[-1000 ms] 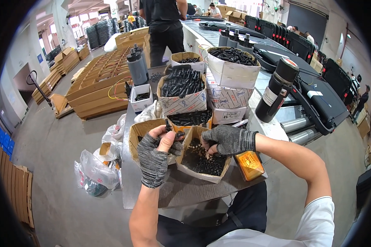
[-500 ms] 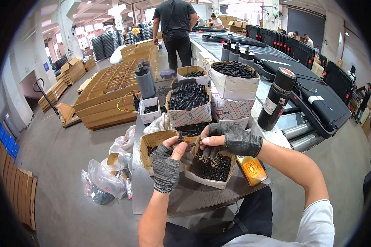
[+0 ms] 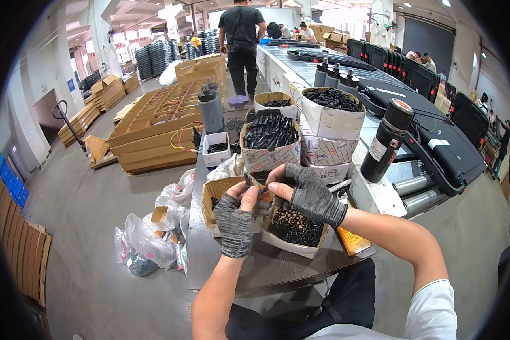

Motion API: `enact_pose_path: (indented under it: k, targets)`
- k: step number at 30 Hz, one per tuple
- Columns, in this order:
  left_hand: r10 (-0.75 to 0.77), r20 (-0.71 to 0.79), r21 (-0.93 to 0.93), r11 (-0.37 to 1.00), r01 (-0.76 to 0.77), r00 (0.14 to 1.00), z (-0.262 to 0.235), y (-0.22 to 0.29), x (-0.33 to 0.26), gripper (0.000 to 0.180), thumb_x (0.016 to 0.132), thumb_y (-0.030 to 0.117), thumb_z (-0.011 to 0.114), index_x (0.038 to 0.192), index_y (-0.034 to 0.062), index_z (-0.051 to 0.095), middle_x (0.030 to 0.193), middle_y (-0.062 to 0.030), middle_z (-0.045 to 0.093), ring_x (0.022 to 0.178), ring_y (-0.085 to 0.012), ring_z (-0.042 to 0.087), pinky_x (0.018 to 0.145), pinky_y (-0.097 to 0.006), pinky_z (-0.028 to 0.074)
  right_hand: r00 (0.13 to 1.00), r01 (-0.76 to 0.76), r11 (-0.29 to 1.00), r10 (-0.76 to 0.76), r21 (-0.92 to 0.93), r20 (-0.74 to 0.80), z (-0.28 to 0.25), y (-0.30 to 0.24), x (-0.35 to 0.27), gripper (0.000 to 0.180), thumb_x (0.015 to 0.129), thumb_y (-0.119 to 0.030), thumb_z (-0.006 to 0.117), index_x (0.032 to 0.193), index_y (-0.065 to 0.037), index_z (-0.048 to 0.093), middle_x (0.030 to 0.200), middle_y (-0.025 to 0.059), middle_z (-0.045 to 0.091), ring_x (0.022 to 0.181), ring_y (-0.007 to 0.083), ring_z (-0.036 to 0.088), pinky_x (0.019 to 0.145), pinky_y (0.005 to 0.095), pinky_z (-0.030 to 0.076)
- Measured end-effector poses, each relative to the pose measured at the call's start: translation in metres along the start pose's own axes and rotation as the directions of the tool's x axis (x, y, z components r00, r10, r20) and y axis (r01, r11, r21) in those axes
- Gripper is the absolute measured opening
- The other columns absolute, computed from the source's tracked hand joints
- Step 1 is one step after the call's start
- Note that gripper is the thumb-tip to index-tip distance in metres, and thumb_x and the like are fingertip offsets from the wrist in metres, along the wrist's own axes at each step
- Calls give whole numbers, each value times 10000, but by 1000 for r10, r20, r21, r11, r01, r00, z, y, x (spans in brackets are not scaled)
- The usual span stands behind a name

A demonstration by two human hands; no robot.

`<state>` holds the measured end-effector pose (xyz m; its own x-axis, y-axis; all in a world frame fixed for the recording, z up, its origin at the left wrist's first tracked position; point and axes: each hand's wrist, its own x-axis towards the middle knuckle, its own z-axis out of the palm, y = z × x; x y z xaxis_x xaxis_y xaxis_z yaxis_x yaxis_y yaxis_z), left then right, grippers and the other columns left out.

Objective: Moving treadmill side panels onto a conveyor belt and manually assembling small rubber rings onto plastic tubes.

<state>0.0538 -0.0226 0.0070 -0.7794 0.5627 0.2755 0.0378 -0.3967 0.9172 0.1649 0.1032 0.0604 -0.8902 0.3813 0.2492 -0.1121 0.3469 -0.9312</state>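
Observation:
Close together over the boxes, both hands wear grey fingerless gloves. My left hand (image 3: 237,221) is closed in a pinch on a small black part (image 3: 248,179) that sticks up between thumb and fingers. My right hand (image 3: 309,195) meets it from the right, thumb and forefinger pinched at the same part's end; whether it grips a separate piece is too small to tell. Beneath them stands an open box (image 3: 284,247) of small black rings (image 3: 300,228). To its left is a cardboard box (image 3: 208,198), partly hidden by my left hand. Beyond, a box (image 3: 269,158) brims with black plastic pieces (image 3: 271,131).
A white box (image 3: 331,126) heaped with black parts is stacked behind right. A black bottle (image 3: 386,141) stands beside the roller conveyor (image 3: 416,184), which carries black cases. A yellow package (image 3: 354,242) lies at the table's right edge. Plastic bags (image 3: 147,241) sit on the left. A person (image 3: 242,45) stands ahead.
My right hand has moved slightly left and closer to my left hand, its pinch now meeting the black part. The view has shifted a little, and the person ahead has moved farther away.

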Motion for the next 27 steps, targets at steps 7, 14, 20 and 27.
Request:
enact_pose_path:
  k: [7, 14, 20, 27]
  targets:
    - [71, -39, 17, 997, -71, 997, 3, -3, 2, 311, 911, 182, 658, 1108, -49, 592, 939, -78, 651, 830, -125, 609, 747, -260, 498, 954, 288, 906, -298, -311, 15, 4, -4, 3, 225, 863, -132, 683, 1048, -18, 625, 890, 75, 647, 814, 138, 612, 752, 291, 508]
    - [64, -21, -1, 998, -64, 998, 4, 1, -5, 283, 923, 189, 649, 1102, -27, 608, 925, -56, 653, 841, -114, 592, 757, -252, 486, 913, 385, 802, -403, -457, 63, 9, -6, 0, 267, 796, -101, 750, 984, -20, 578, 779, 46, 592, 726, 148, 575, 694, 295, 500]
    - [27, -58, -43, 999, -29, 998, 1, -2, -2, 288, 921, 196, 649, 1092, -31, 603, 943, -67, 649, 847, -122, 597, 754, -254, 490, 963, 270, 876, -238, -399, 129, 9, -18, 2, 266, 817, -109, 735, 1018, -16, 587, 845, 63, 638, 816, 152, 621, 734, 293, 509]
    - [114, -52, 65, 992, -110, 992, -1, -1, -1, 294, 921, 205, 649, 1085, -33, 596, 954, -81, 645, 848, -125, 602, 758, -261, 495, 934, 354, 846, -340, -398, 109, 8, -13, 4, 251, 835, -128, 714, 1036, -21, 608, 880, 87, 649, 843, 173, 641, 760, 310, 517]
